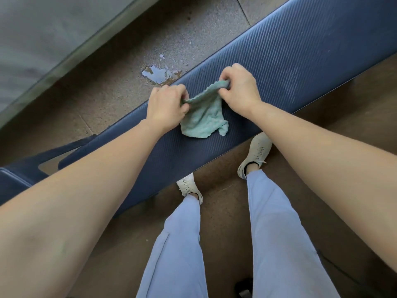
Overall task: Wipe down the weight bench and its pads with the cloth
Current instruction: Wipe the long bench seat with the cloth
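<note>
- My left hand [166,108] and right hand [238,88] both pinch the teal cloth's [203,119] top edge, fingers closed on it.
- It drapes onto the ribbed blue bench pad [290,67].
- I'd spread it flat, then wipe lengthwise with firm, overlapping strokes.

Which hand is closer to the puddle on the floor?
Left. The left hand is just this side of the puddle; the right hand is farther along the bench pad.

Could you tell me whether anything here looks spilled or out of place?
Yes: a small puddle lies on the floor just beyond the far edge of the bench pad, shiny against the dry surface.
</note>
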Action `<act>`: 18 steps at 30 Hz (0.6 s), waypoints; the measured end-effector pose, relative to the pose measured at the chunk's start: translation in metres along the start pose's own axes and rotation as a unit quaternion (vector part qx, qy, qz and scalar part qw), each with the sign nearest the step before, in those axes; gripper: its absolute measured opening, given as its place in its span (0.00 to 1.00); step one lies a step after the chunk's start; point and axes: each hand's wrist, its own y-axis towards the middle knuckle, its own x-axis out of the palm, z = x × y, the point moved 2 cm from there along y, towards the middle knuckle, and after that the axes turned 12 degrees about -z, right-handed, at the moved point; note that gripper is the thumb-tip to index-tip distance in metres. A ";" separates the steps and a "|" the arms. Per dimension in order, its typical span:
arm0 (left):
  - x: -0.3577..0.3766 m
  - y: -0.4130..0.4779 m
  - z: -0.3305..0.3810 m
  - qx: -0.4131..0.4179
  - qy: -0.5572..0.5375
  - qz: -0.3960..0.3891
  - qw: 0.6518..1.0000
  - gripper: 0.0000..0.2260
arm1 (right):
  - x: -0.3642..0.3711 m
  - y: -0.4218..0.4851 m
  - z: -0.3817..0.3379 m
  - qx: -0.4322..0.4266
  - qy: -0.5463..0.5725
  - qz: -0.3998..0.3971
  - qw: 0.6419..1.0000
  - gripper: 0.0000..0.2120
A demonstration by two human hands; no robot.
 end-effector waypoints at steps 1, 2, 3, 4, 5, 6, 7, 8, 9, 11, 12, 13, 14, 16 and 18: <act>-0.011 -0.002 0.004 -0.001 -0.029 0.011 1.000 0.05 | -0.014 -0.004 0.003 0.003 0.012 0.027 1.000 0.04; -0.022 -0.006 0.007 -0.002 -0.057 0.028 0.998 0.04 | -0.026 -0.010 0.005 0.000 0.014 0.051 0.999 0.04; -0.036 -0.011 0.013 0.001 -0.083 0.049 0.995 0.04 | -0.040 -0.017 0.005 -0.010 0.016 0.075 0.997 0.04; -0.050 -0.015 0.021 0.015 -0.101 0.073 0.992 0.04 | -0.056 -0.026 0.004 -0.025 0.018 0.100 0.994 0.04; -0.061 -0.020 0.028 0.035 -0.114 0.099 0.988 0.04 | -0.067 -0.035 0.003 -0.042 0.024 0.124 0.991 0.05; -0.071 -0.024 0.037 0.055 -0.120 0.127 0.983 0.03 | -0.079 -0.044 0.002 -0.059 0.027 0.147 0.987 0.05; -0.079 -0.028 0.045 0.070 -0.119 0.150 0.979 0.03 | -0.088 -0.055 0.001 -0.074 0.021 0.166 0.983 0.06; -0.082 -0.032 0.053 0.080 -0.117 0.167 0.976 0.03 | -0.094 -0.064 0.003 -0.082 0.008 0.180 0.980 0.07; -0.082 -0.035 0.060 0.088 -0.115 0.176 0.974 0.03 | -0.097 -0.073 0.007 -0.084 -0.009 0.189 0.978 0.07; -0.069 -0.040 0.071 0.092 -0.107 0.167 0.976 0.04 | -0.092 -0.089 0.017 -0.078 -0.050 0.196 0.976 0.07; -0.057 -0.042 0.076 0.088 -0.099 0.146 0.980 0.05 | -0.084 -0.095 0.024 -0.066 -0.074 0.192 0.976 0.06; -0.042 -0.042 0.080 0.074 -0.092 0.104 0.988 0.06 | -0.073 -0.101 0.034 -0.040 -0.100 0.173 0.979 0.06; -0.026 -0.042 0.083 0.052 -0.079 0.036 0.995 0.07 | -0.059 -0.106 0.044 -0.004 -0.125 0.130 0.983 0.06; 0.007 -0.038 0.091 -0.004 -0.024 -0.151 0.988 0.11 | -0.030 -0.117 0.063 0.090 -0.166 0.010 0.982 0.06; 0.030 -0.032 0.095 -0.050 -0.003 -0.236 0.971 0.12 | -0.007 -0.124 0.074 0.158 -0.165 -0.063 0.972 0.06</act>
